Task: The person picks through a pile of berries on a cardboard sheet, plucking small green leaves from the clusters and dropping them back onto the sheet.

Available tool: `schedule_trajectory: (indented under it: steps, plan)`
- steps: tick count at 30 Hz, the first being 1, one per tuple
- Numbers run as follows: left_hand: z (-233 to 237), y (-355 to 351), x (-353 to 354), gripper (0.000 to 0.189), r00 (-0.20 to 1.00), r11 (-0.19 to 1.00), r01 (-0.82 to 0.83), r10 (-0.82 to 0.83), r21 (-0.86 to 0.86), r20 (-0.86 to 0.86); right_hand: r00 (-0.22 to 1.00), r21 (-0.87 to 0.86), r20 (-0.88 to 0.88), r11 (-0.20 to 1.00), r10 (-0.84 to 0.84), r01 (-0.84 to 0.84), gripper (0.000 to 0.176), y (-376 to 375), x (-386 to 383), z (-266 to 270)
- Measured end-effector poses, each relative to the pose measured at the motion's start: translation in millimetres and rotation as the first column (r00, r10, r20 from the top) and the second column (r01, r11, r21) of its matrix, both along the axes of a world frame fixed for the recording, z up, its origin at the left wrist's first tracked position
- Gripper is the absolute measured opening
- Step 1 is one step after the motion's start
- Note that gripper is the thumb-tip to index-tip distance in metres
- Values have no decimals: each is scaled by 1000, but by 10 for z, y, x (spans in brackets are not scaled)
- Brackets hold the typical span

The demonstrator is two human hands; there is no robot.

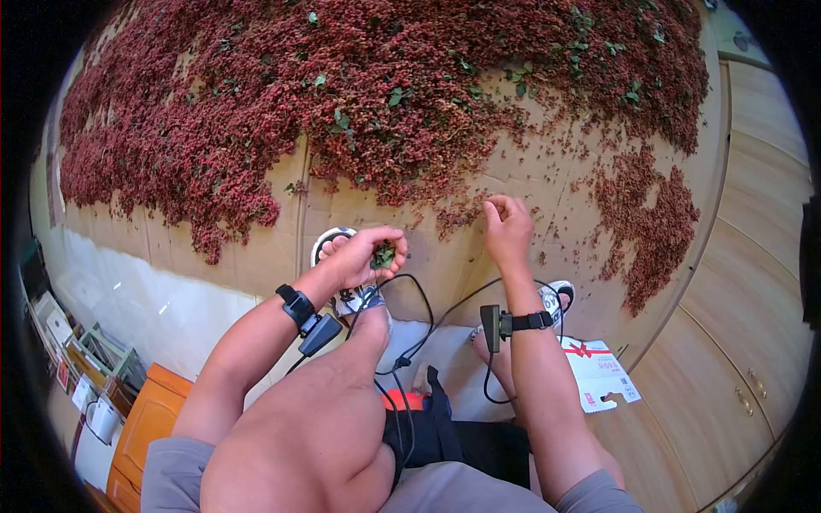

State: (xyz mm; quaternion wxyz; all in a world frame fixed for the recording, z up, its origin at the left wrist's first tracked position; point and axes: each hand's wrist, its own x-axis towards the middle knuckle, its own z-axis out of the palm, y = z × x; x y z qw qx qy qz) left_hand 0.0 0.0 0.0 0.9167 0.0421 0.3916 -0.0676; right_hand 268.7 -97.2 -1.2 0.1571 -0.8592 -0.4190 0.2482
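My left hand (366,250) is curled palm up around a small bunch of green leaves (382,256), above my left foot. To the right, my right hand (510,224) is held over the cardboard (453,267), thumb and fingers drawn together; whatever may be between them is hidden. Close beyond it lie loose reddish berries (460,214), which look like Sichuan peppercorns. A thick spread of the same red berries (256,111) covers the far part of the cardboard, with green leaves (396,96) mixed in.
Black cables (425,338) loop between the devices strapped to my wrists. A thinner berry patch (646,218) lies at right, beside wooden cabinets (735,342). A white printed card (603,376) lies near my right foot. An orange wooden piece (150,423) stands at lower left.
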Motion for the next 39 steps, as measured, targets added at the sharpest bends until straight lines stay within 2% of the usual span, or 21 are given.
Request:
schedule_trajectory:
  steps: [1,2,3,5,9,12,13,15,16,20,22,26,28,31,34,39]
  plan:
    - [28,-2,15,28,1000,1000,-5,5,-1,-3,955,82,-247,978,-166,192,17,-22,-9,-52]
    - [56,-1,36,26,1000,1000,-11,11,-1,-5,823,113,-488,914,-290,389,18,-43,2,-97]
    - [61,-7,88,26,1000,1000,-12,12,-7,13,832,114,-472,915,-292,386,18,-37,17,-8]
    - [123,28,132,22,999,998,6,-8,57,31,564,-99,-683,824,-464,558,19,52,-84,219]
    - [219,-31,216,22,1000,997,-1,3,83,-23,561,-98,-720,861,-408,500,18,15,-315,340]
    - [256,-23,260,30,1000,993,-18,18,115,0,433,-171,-841,918,-325,357,16,19,-470,437]
    - [264,-20,262,30,1000,993,-18,19,116,-8,427,-173,-844,919,-324,355,16,25,-516,475]
    - [273,7,266,31,995,990,-93,96,103,-27,417,-199,-870,961,-262,190,16,39,-582,517]
    - [276,25,260,29,996,991,-91,92,100,-10,421,-136,-885,976,-197,171,14,43,-625,519]
    - [226,32,215,27,999,990,-39,41,138,-11,427,-110,-890,985,-157,133,14,64,-671,533]
    - [222,34,198,26,1000,990,-21,23,141,-13,490,-91,-864,993,-118,78,15,66,-658,519]
    - [223,13,188,21,1000,993,3,-1,118,-24,566,-72,-819,995,-101,72,18,67,-621,474]
    - [229,11,193,21,1000,996,-16,18,88,-22,653,-23,-757,1000,-28,17,18,92,-608,520]
    - [224,12,192,21,1000,996,-17,19,87,-18,677,46,-735,999,39,-9,17,91,-620,508]
    - [233,21,188,21,1000,995,-13,15,99,-17,736,29,-672,997,76,-76,16,107,-602,546]
    - [242,25,172,21,1000,995,-11,12,101,-11,761,19,-646,997,65,-68,14,125,-641,583]
